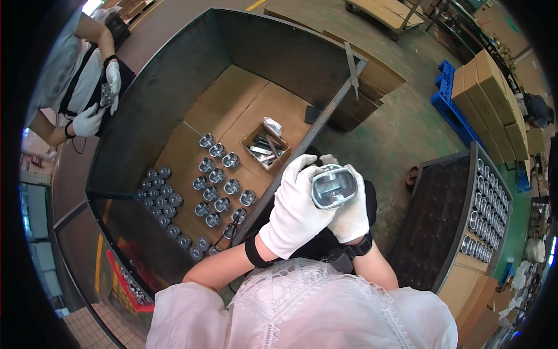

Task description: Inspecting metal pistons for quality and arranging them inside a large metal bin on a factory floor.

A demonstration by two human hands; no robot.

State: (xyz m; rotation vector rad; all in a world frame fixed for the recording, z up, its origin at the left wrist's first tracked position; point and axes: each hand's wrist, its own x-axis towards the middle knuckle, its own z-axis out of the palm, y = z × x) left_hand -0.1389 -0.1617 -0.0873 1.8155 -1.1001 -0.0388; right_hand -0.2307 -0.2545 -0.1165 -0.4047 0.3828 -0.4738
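Piston, bright metal, sits right in the grip, its rounded face turned up toward the camera! Both gloved hands are closed around it: left hand hugging its left side, right hand cupping the right, neither clearly nearer. Its long axis looks almost end-on, so hard to read. And where's all this? Just beside the right edge of the metal bin, with loose pistons standing beyond the left hand, toward the near corner. Out of sight: the piston's underside and several fingertips; down by that near corner, the rim cuts off the last pistons.
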